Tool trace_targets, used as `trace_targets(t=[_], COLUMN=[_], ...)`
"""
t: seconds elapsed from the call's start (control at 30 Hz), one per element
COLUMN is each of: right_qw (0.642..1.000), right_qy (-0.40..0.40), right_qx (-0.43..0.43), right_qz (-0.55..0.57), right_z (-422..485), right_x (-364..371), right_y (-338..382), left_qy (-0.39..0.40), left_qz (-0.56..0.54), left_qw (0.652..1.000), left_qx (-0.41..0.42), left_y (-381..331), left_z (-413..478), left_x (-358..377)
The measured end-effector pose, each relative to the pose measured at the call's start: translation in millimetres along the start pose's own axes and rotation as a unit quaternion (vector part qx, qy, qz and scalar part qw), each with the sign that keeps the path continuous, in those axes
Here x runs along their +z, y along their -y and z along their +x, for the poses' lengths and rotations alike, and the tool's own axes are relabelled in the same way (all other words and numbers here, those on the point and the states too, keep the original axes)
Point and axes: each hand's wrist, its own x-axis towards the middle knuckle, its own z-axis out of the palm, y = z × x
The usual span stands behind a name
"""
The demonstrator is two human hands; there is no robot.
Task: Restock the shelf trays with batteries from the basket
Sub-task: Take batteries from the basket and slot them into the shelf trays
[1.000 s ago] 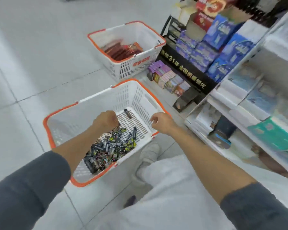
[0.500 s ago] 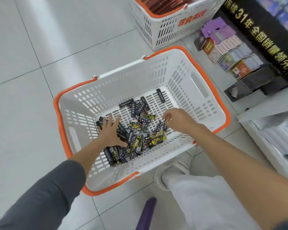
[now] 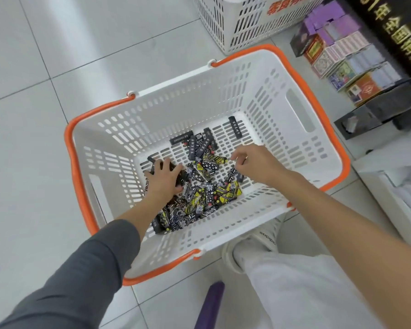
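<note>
Basket: I see a white slotted basket (image 3: 199, 100) with an orange rim standing on the pale tiled floor (image 3: 33, 115), right below the camera.
Batteries: the batteries (image 3: 207, 193) lie in a loose heap on the basket's bottom, black packs with white and yellow print, bunched toward the near side. A lone pack (image 3: 235, 127) lies apart near the far right corner.
Left hand: the left hand (image 3: 163, 178) is down in the basket, palm down, fingers spread and straight, resting on the left edge of the heap. It grips nothing.
Right hand: the right hand (image 3: 254, 162) hangs just over the right side of the heap, fingers curled downward. I cannot tell whether anything is pinched in them.
Sleeve: a grey sleeve (image 3: 81, 281) covers the left upper forearm.
Second basket: another white basket (image 3: 247, 27) with red lettering stands just beyond the far right corner.
Shelf foot: small boxes (image 3: 342, 58) in purple, pink and orange sit in rows on the right, beside a black panel (image 3: 389, 32) with gold characters.
Near side: a white shoe (image 3: 254, 243) and a pale trouser leg (image 3: 306, 293) are just beside the basket's near wall. A purple object (image 3: 211, 305) shows at the bottom edge, and I cannot tell what it is.
</note>
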Motion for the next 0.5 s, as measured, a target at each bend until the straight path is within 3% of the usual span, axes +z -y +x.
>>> trace_targets(t=[0.23, 0.37, 0.5], right_qw=[0.999, 0.998, 0.998], right_qy=[-0.014, -0.029, -0.037], right_qx=[0.013, 0.024, 0.027], right_qz=[0.026, 0.043, 0.048], right_z=[-1, 1, 2], right_x=[-7, -11, -11], right_y=[-3, -2, -1], left_qy=[0.008, -0.066, -0.017], left_qz=[-0.103, -0.216, -0.178], left_qw=[0.994, 0.973, 0.984], left_qx=[-0.046, -0.037, 0.009], left_y=[-13, -4, 4], left_z=[8, -2, -11], left_x=[-3, -7, -5])
